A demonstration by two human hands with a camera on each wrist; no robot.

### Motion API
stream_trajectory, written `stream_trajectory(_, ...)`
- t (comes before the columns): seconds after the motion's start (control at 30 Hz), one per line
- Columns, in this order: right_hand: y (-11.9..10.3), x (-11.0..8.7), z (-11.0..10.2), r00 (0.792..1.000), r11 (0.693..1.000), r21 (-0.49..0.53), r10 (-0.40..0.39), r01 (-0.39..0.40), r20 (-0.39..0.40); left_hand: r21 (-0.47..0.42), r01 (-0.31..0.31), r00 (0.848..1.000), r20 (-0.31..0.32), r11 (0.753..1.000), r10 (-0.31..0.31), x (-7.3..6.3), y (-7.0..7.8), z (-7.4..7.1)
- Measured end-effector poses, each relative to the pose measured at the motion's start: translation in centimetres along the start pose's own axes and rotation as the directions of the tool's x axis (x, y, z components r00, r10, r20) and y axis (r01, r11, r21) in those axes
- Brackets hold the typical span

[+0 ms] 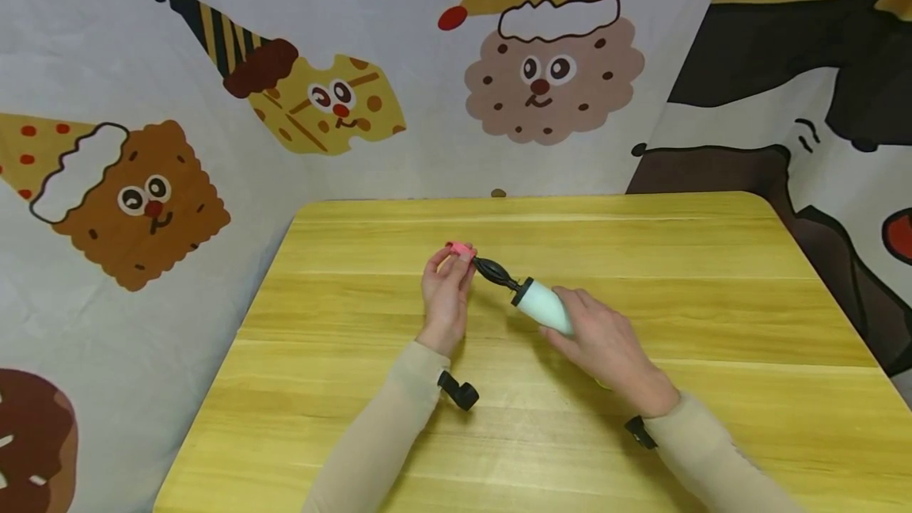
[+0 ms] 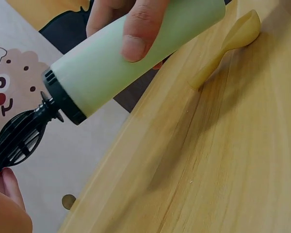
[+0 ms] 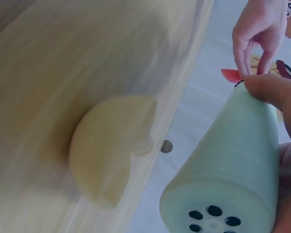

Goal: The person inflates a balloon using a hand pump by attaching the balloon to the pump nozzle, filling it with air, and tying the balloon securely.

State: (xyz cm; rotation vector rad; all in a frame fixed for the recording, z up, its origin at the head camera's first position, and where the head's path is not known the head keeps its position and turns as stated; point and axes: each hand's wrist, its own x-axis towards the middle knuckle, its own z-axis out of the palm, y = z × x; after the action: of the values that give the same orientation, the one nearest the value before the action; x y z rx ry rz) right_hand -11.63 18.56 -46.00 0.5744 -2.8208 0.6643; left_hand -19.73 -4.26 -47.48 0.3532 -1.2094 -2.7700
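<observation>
My right hand [image 1: 598, 335] grips the mint-green barrel of a balloon pump [image 1: 543, 307], fingers wrapped round it. The pump's black ribbed nozzle [image 2: 20, 136] points up and left in the head view. My left hand [image 1: 446, 291] pinches a small pinkish-red balloon [image 1: 461, 248] at the nozzle's tip, and the fingers partly cover it. Limp and flat, the balloon shows as a red scrap [image 3: 231, 75] under the left fingertips in the right wrist view. Holes dot the pump's round end [image 3: 214, 221].
A yellow, uninflated balloon [image 2: 242, 31] lies on the wooden table [image 1: 342, 410], mostly hidden below my right hand in the head view. Behind the table hangs a white cloth [image 1: 427, 172] printed with cartoon biscuits and cheese. A black wrist camera mount [image 1: 459, 392] sits on the left sleeve.
</observation>
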Motion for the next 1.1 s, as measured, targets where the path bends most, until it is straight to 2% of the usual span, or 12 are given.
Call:
stream_trajectory(0.3, -1.2, 0.5, 0.5, 1.000, 0.999, 0.040, 0.012, -0.011, -0.026, -0.012, -0.025, 1.000, -0.010, 1.000, 0.025, -0.2, 0.1, 0.2)
stream_trajectory(0.47, -1.4, 0.5, 0.6, 0.999, 0.998, 0.057, 0.035, -0.034, -0.022, -0.060, -0.031, 1.000, -0.004, 0.998, 0.031, -0.3, 0.3, 0.2)
stream_trajectory(0.57, -1.5, 0.6, 0.7, 0.999, 0.997, 0.067, 0.041, -0.039, -0.033, -0.089, -0.011, 1.000, -0.016, 0.996, 0.010, -0.6, 0.3, -0.1)
stream_trajectory(0.67, -1.5, 0.6, 0.7, 0.998, 0.996, 0.073, 0.045, -0.042, -0.044, -0.081, 0.040, 0.999, -0.019, 0.996, -0.042, -1.0, 0.2, -0.5)
stream_trajectory(0.77, -1.5, 0.6, 0.7, 0.998, 0.996, 0.075, 0.045, -0.041, -0.054, -0.052, 0.107, 0.994, 0.022, 0.993, -0.106, -1.2, 0.1, -0.8)
stream_trajectory(0.87, -1.6, 0.7, 0.7, 0.997, 0.996, 0.079, 0.042, -0.037, -0.060, -0.011, 0.135, 0.985, 0.108, 0.991, -0.133, -1.0, 0.3, -0.7)
stream_trajectory(1.0, -1.9, 0.7, 0.7, 0.998, 0.995, 0.088, 0.042, -0.037, -0.047, -0.002, 0.110, 0.971, 0.214, 0.994, -0.107, -0.4, 0.8, -0.1)
stream_trajectory(1.1, -2.2, 0.7, 0.8, 0.998, 0.994, 0.098, 0.044, -0.040, -0.034, -0.018, 0.095, 0.967, 0.240, 0.995, -0.088, -0.1, 1.1, 0.4)
